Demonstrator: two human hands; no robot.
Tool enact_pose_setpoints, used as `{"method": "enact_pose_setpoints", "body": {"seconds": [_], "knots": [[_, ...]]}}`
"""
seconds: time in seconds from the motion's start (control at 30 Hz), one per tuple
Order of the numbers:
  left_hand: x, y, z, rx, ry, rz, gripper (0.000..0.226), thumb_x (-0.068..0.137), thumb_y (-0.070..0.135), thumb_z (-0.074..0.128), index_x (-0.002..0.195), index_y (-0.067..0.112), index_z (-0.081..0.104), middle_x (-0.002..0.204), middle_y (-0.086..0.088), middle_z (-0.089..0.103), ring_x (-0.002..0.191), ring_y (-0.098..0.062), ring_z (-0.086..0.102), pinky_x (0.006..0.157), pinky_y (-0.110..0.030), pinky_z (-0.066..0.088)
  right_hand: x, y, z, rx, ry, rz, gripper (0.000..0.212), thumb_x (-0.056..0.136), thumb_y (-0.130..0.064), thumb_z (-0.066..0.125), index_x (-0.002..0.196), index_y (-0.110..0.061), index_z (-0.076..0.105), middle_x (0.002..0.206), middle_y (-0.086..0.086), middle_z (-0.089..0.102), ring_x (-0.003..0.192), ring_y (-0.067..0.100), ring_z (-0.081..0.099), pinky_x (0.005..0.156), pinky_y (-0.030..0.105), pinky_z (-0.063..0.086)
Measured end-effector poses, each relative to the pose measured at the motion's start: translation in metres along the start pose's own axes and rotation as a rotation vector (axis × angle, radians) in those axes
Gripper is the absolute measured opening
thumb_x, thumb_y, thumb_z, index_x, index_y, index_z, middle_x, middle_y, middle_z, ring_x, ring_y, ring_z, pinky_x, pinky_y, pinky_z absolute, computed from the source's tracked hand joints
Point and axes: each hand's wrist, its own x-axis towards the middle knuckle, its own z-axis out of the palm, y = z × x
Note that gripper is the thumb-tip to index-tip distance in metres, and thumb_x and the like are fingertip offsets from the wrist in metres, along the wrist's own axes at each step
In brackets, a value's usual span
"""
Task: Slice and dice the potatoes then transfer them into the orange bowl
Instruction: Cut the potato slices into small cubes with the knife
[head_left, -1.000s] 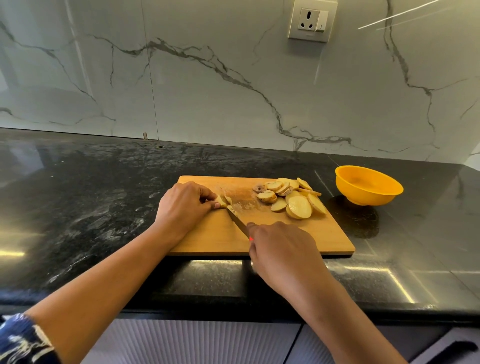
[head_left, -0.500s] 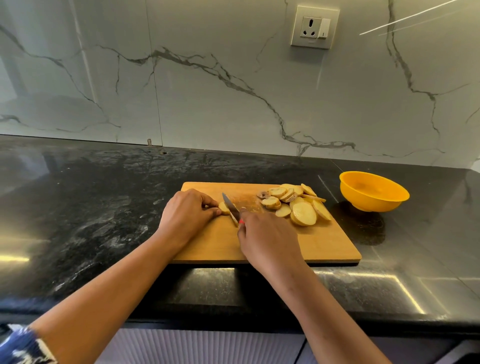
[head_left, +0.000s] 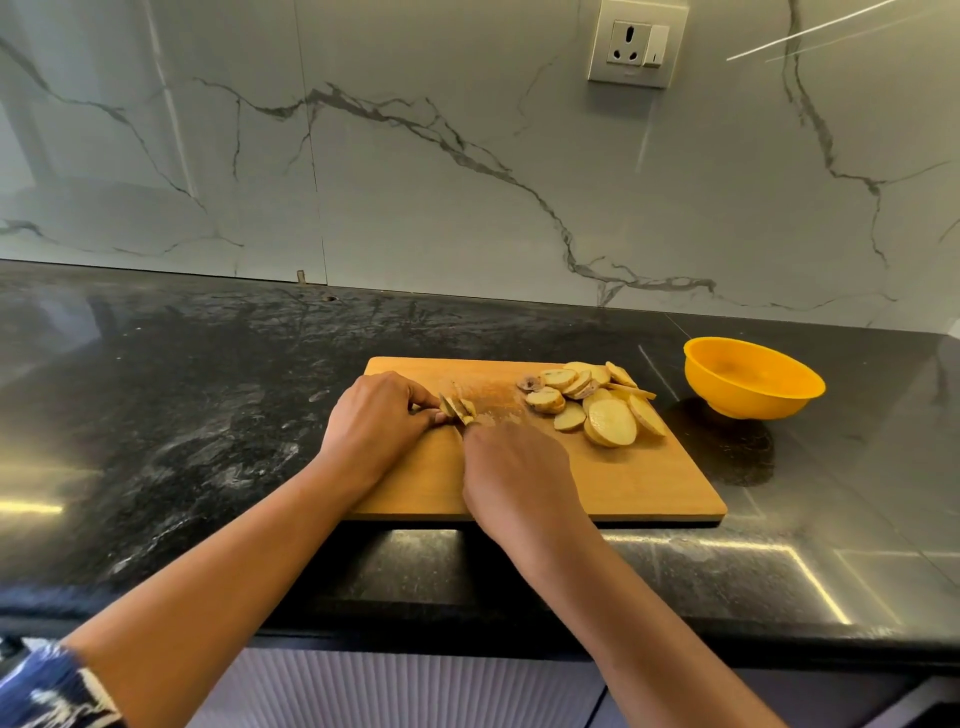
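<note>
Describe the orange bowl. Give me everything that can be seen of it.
The orange bowl is round and fairly deep with a thin, slightly flared rim. It is one plain colour, smooth and a little glossy, like plastic. It stands upright on the black counter, to the right of the wooden cutting board and apart from it. What shows of its inside is empty. Only the counter touches it, and a dark shadow lies on the counter at its near left.

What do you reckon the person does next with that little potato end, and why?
Probably one more cut: the left hand pinches the small potato piece, the right hand sits right against it, the slices lie undiced on the board, and the orange bowl looks empty.
</note>
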Motion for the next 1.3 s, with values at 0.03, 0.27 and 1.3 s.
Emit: {"method": "enact_pose_setpoints", "body": {"seconds": [0.03, 0.27, 1.3], "knots": [[0.0, 0.0, 0.0, 0.0, -0.001, 0.001, 0.023, 0.081, 0.039, 0.07, 0.1, 0.027, 0.074, 0.099, 0.004, 0.071, 0.091, -0.011, 0.06, 0.073, -0.023, 0.042, -0.006, 0.002, 0.001, -0.01, 0.008, -0.005, 0.024, 0.1, -0.013, 0.037, 0.117, -0.012, 0.055, 0.102, 0.004, 0.06, 0.081, 0.019, 0.051, 0.058, 0.028, 0.037], [-0.001, 0.0, -0.002, 0.004, 0.007, 0.012, 0.024, 0.081, 0.039, 0.07, 0.101, 0.024, 0.074, 0.099, 0.003, 0.071, 0.084, -0.007, 0.055, 0.072, -0.021, 0.039, -0.031, 0.002, 0.003, -0.028, 0.068, -0.011, 0.035, 0.102, -0.014, 0.035, 0.136, -0.012, 0.043, 0.098, 0.003, 0.06, 0.072, 0.018, 0.042, 0.045, 0.024, 0.023], [0.033, 0.0, 0.014, 0.087, -0.471, 0.261, 0.049, 0.092, 0.049, 0.048, 0.138, 0.034, 0.042, 0.145, 0.008, 0.043, 0.13, -0.015, 0.041, 0.108, -0.03, 0.031, 0.024, 0.073, 0.022, 0.256, 0.37, 0.164, 0.043, 0.102, -0.031, 0.039, 0.144, -0.023, 0.04, 0.111, 0.001, 0.066, 0.087, 0.012, 0.058, 0.063, 0.023, 0.04]]}}
